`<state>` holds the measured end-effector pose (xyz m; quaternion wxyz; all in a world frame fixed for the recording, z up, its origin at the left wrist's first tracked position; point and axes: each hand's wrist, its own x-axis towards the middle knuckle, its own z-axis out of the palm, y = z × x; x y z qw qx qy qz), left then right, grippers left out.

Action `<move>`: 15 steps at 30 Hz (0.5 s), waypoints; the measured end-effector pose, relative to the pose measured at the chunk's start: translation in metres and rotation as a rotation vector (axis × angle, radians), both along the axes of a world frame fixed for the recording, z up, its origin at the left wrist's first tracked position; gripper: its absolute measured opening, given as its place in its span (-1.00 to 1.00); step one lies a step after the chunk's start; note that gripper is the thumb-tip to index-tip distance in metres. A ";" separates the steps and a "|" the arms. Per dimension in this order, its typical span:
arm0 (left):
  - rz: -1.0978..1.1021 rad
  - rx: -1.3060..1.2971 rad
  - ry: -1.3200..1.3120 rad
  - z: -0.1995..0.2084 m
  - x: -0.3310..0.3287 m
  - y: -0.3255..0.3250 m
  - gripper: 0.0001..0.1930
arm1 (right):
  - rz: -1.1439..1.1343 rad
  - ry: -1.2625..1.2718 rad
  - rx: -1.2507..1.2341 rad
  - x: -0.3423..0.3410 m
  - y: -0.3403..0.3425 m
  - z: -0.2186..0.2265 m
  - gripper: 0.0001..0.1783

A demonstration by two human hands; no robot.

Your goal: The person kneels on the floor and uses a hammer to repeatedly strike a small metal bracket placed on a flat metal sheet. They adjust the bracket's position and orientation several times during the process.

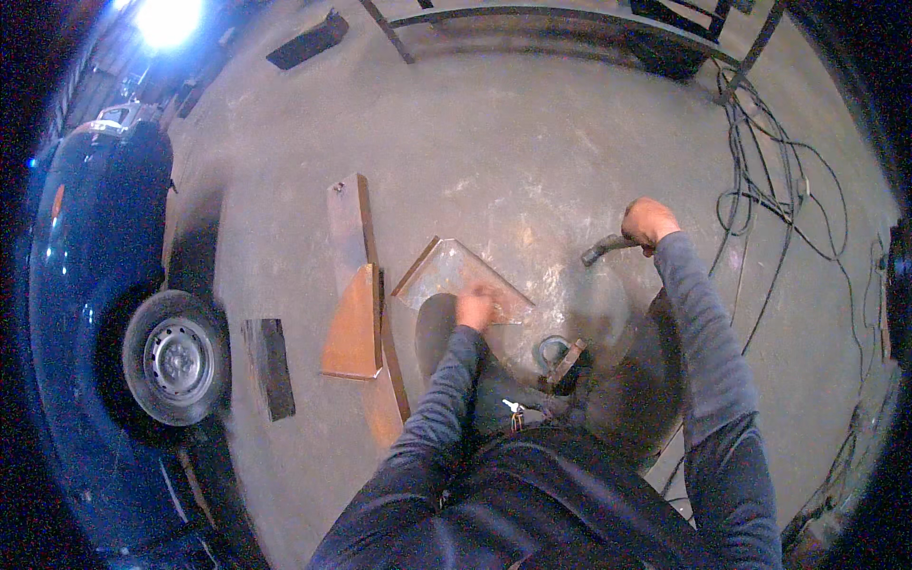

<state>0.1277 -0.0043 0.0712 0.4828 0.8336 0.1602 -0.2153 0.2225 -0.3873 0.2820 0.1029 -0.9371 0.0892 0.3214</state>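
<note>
My right hand is closed around a dark, stubby tool whose blunt end points left, above the concrete floor; its exact kind I cannot make out. My left hand is over the near edge of an angled steel plate with raised edges. Motion smears its fingers, so their grip is unclear. Left of this plate, a rusty curved-edged steel piece lies on a long steel bar. Between my knees is a grey ring-shaped thing beside a brownish block.
A dark blue vehicle with its wheel stands at the left, near a dark flat slab. Loose black cables sprawl at the right. A metal frame spans the far side; another dark slab lies at far left.
</note>
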 end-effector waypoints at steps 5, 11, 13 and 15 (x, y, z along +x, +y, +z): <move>0.577 -0.235 -0.114 0.055 -0.003 0.100 -0.91 | 0.067 -0.063 -0.024 0.009 0.029 0.013 -0.72; 0.488 0.032 0.126 -0.064 0.010 0.170 -0.74 | 0.060 -0.051 -0.113 0.008 0.031 0.001 -0.73; 0.186 0.436 0.205 -0.110 0.009 0.228 -0.62 | 0.115 -0.079 -0.057 0.006 0.050 0.001 -0.75; 0.142 0.567 0.216 -0.157 0.016 0.218 -0.50 | 0.256 -0.151 -0.125 0.008 0.042 -0.015 -0.80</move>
